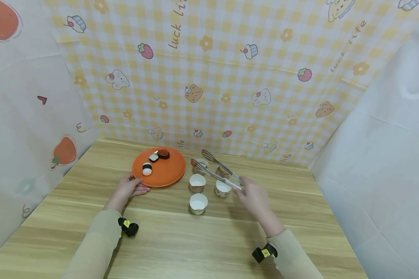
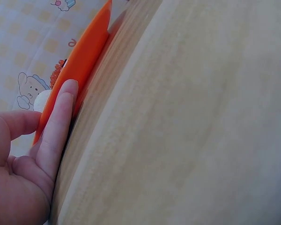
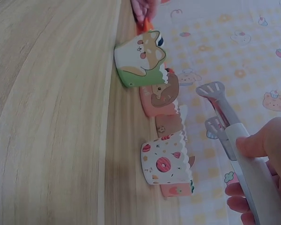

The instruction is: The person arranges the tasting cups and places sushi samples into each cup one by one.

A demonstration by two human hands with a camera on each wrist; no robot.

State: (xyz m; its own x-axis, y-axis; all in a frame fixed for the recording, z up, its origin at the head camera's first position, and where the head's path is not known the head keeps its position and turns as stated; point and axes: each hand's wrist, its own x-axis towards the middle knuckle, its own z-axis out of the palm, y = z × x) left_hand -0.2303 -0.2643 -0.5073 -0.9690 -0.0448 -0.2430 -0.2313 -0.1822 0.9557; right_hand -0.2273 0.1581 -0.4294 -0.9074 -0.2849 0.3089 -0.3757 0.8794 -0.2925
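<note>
Closest to me on the table (image 1: 181, 248), a paper cup (image 1: 198, 204) stands upright, just short of four other cups (image 1: 197, 183). My right hand (image 1: 255, 197), to their right, grips the pale handles of the metal tongs (image 3: 246, 157), whose arms are spread above the cups with nothing between the tips. My left hand (image 1: 127, 188) pinches the near-left rim of the orange plate (image 1: 169, 174), which lies left of the cups bearing three sushi pieces (image 1: 147, 169). Checked cloth (image 1: 223, 69) hangs behind.
</note>
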